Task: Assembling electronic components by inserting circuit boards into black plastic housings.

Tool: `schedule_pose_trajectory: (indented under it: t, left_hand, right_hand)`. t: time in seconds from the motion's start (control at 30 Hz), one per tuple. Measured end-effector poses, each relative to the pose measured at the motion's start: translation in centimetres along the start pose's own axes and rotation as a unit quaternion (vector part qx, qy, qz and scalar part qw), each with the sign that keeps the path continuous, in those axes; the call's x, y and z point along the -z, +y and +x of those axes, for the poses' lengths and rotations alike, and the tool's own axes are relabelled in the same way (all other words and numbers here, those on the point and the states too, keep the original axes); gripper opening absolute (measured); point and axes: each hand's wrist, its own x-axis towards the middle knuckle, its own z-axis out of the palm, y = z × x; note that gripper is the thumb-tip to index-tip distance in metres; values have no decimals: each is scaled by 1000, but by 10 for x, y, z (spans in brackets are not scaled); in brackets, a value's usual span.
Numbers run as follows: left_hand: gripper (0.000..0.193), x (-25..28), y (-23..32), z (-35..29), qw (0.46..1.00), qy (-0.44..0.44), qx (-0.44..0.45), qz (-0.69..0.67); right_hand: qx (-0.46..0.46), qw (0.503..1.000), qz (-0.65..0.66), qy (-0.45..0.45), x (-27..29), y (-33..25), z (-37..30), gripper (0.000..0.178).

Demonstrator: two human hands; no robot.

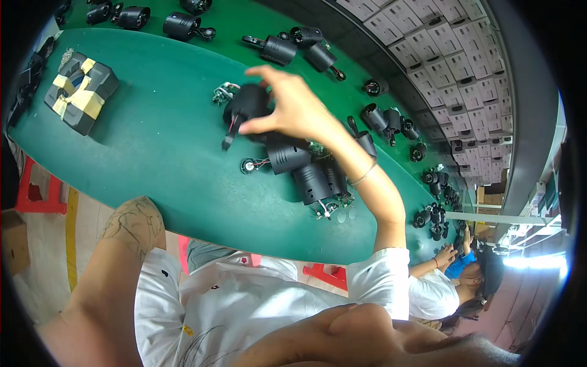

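My right hand reaches over the green table, its thumb and fingers curved around a black cylindrical housing. A narrow black arm with a reddish wire sticks out from that housing. Just left of it lies a small green circuit board with wires. Below my right hand several more black cylinders lie close together, with circuit boards among them. A small round part on red wires rests beside this cluster. My left hand does not show.
A black block-shaped bundle with yellow tape lies at the table's left. Beyond a raised edge, several black housings lie on a green surface. Rows of white boxes stand behind. Another person works at the far right. A red stool stands at left.
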Motion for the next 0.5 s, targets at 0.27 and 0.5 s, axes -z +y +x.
schedule_pose_trajectory:
  t: [0.27,0.5]
  left_hand:
    - [63,55,-10,24,999,-9,-44,14]
    - [62,70,-26,37,996,16,-79,-27]
  right_hand:
    - [-101,988,16,119,27,63,59,55]
    - [-177,933,-216,227,31,227,132,65]
